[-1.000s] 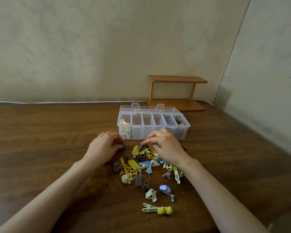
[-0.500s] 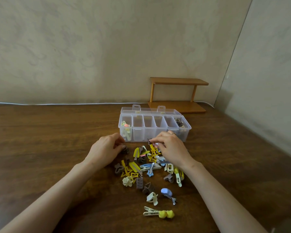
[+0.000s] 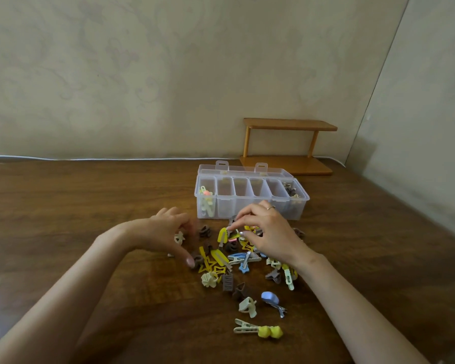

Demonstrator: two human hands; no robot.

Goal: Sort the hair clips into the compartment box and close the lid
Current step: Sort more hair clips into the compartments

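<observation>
Both hands, the left hand (image 3: 166, 232) loosely curled and the right hand (image 3: 267, 233) pinching something unclear, rake the clip pile (image 3: 237, 261); tangled clips could lift together and land in the wrong compartment of the box (image 3: 250, 206).

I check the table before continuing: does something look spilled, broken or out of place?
Nothing looks damaged. Hair clips lie in a loose pile before the open compartment box, still unsorted; four middle compartments look empty.

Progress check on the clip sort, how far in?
Early. Done: a few clips sit in the leftmost compartment and rightmost compartment of the box; the four between look empty. In hand: right hand pinches at the pile; left hand hovers beside it. Left: most clips remain on the table, lid open.
</observation>
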